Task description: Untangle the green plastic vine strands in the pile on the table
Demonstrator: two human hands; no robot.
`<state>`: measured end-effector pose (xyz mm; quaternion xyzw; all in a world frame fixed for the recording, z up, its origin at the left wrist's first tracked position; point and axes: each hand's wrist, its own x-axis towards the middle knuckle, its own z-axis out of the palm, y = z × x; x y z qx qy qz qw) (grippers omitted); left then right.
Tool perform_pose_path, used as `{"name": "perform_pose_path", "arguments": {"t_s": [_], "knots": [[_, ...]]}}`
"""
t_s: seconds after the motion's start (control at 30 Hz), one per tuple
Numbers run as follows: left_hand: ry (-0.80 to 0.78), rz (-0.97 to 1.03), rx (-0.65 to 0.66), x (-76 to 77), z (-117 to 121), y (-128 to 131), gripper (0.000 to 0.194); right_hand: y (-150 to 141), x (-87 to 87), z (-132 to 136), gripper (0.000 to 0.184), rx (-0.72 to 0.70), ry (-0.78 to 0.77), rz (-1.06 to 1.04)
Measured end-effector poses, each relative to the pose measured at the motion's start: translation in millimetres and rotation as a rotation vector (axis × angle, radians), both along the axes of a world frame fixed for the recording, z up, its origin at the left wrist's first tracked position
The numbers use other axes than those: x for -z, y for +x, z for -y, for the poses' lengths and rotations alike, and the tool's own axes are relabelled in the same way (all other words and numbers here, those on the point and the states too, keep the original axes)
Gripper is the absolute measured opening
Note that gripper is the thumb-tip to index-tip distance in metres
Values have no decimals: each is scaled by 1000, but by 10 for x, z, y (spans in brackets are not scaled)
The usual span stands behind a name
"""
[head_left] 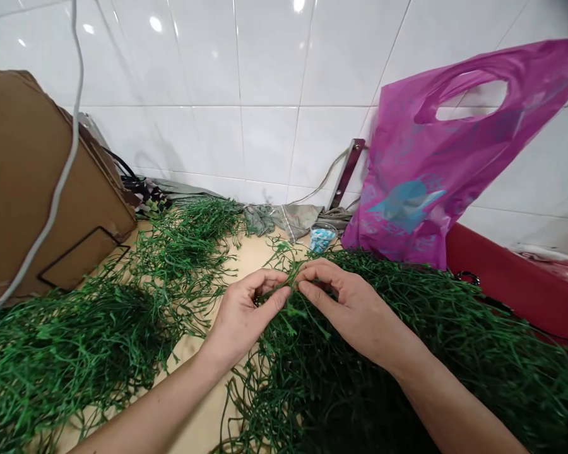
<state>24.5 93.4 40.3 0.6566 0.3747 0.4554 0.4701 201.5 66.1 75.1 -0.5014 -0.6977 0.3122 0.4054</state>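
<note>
Thumb and fingers of my left hand (250, 302) pinch a thin green plant stem (293, 272) at the middle of the view. My right hand (343, 302) pinches at the same stem from the other side, its fingertips almost meeting the left ones. The stems look like artificial greenery, with small branching tips. Below and right of my hands lies a large dark green heap of such stems (435, 315). Another heap of stems (99, 328) spreads to the left, and a looser pile (189, 239) lies behind it.
A cardboard box (42, 176) stands at the left, with a white cable (59, 189) hanging before it. A purple plastic bag (426, 164) leans at the tiled wall. Near it are a cup with blue and white contents (322, 238), grey cloth (298, 219) and a red container (515, 284).
</note>
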Motion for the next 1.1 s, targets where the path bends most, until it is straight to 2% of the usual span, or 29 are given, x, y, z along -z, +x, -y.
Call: {"name": "perform_pose_path", "arguments": {"t_s": [0.1, 0.23, 0.33, 0.43, 0.6, 0.73, 0.87, 0.97, 1.1], "knots": [[134, -105, -51, 1, 7, -38, 10, -37, -25, -1, 25, 6, -34, 33], [342, -224, -83, -27, 25, -86, 13, -84, -13, -20, 13, 54, -43, 83], [417, -262, -67, -54, 18, -116, 14, -109, 3, -35, 8, 52, -17, 109], [420, -295, -62, -53, -9, -161, 13, -111, 5, -35, 9, 47, 42, 145], [260, -341, 22, -73, -38, -224, 24, -134, 0, -12, 13, -18, 142, 260], [391, -412, 21, -156, -32, -226, 27, -232, 33, 11, 17, -14, 237, 347], [443, -477, 28, -160, -7, -211, 27, -320, 53, 34, 17, 31, 220, 251], [469, -356, 6, -101, 21, -180, 25, -373, 7, 42, 15, 66, 118, 106], [545, -258, -105, -44, 49, -141, 24, -446, -63, 19, 12, 54, -54, -89]]}}
